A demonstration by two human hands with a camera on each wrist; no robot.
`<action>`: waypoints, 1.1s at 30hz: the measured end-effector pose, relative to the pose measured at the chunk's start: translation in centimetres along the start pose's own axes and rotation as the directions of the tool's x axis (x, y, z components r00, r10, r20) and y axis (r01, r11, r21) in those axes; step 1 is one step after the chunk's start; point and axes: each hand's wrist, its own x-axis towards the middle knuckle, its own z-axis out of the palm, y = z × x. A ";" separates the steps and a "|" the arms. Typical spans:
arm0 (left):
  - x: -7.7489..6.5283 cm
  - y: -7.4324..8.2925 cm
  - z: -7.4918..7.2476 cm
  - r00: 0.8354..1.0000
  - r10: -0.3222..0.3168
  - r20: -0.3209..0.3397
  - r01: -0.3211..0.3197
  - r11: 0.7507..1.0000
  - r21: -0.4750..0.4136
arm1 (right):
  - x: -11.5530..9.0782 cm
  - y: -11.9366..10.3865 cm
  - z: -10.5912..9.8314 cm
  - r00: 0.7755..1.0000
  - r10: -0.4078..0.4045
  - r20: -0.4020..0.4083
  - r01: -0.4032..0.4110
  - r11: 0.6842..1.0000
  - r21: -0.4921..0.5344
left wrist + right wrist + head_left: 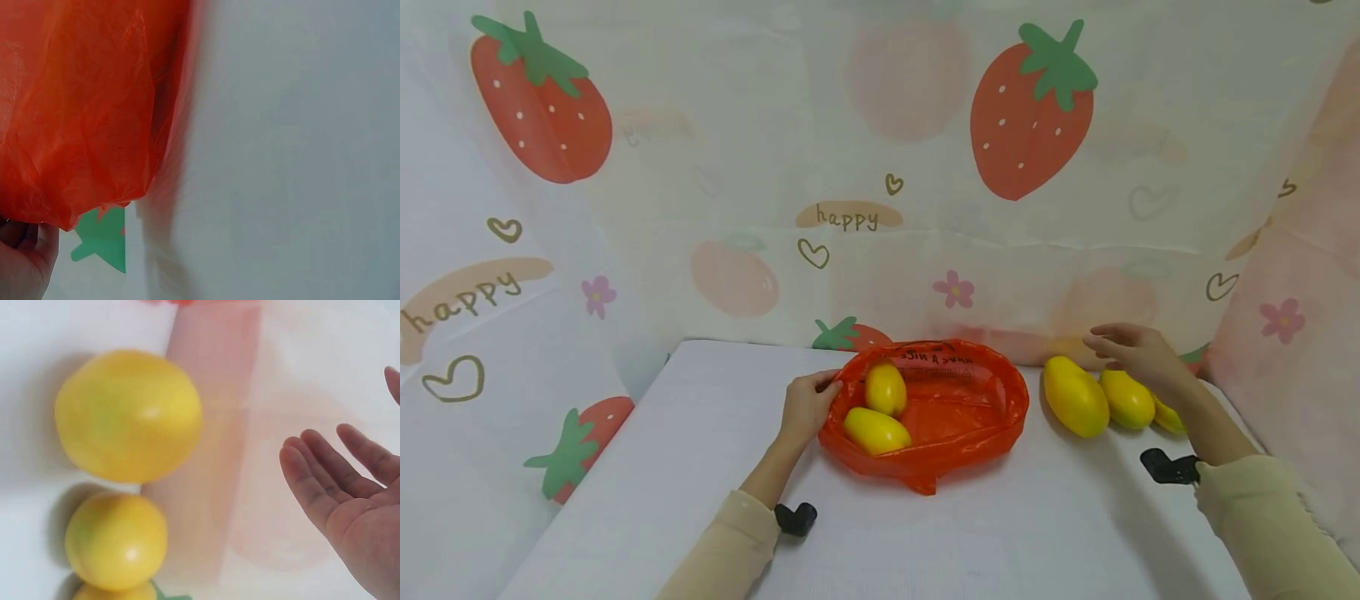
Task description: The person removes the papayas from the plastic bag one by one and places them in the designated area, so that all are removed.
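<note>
A red plastic bag [895, 467] lies with its mouth spread wide on the white table, and two yellow mangoes rest inside it at the left, one mango [886, 388] behind the other mango [877, 432]. The bag's left rim is pinched by my left hand [807, 410]; in the left wrist view the thumb of this hand [28, 262] shows at the bag's edge. Farther right, a large mango [1076, 397], a smaller mango [1126, 400] and a partly hidden mango [1168, 418] sit in a row. Above them hovers my right hand [356, 512], fingers extended, holding nothing.
The white table [662, 483] ends at a cloth backdrop [760, 150] printed with strawberries, hearts and flowers. Cloth also closes off both sides. Black mounts sit on each wrist, one mount [796, 518] at the left.
</note>
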 end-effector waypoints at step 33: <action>0.0 0.2 0.0 1.000 0.009 0.002 -0.009 1.000 0.021 | 1.7 -7.0 8.4 0.988 -0.122 0.099 0.108 0.985 0.138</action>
